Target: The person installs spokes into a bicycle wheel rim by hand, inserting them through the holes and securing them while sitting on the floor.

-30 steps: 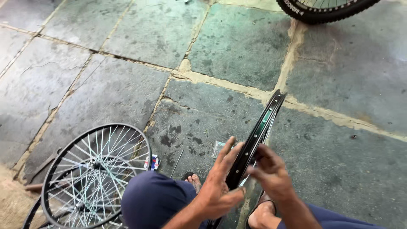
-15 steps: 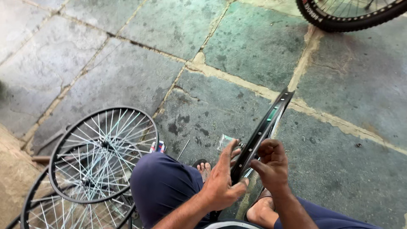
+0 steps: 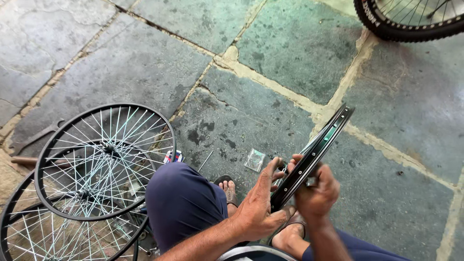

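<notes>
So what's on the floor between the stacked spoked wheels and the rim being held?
In the head view: the person's knee, a sandalled foot, a thin metal rod and a small clear plastic packet.

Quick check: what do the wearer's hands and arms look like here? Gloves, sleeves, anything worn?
Both are bare. The left hand and right hand have no gloves, and no rings or watch are visible. Both forearms are uncovered as far as the frame shows; no sleeve is in view.

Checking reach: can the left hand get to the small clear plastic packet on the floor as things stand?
Probably yes. The packet lies on bare stone just beyond the left hand, nothing between them, but that hand is pressed against the black rim and would have to let go first.
</notes>
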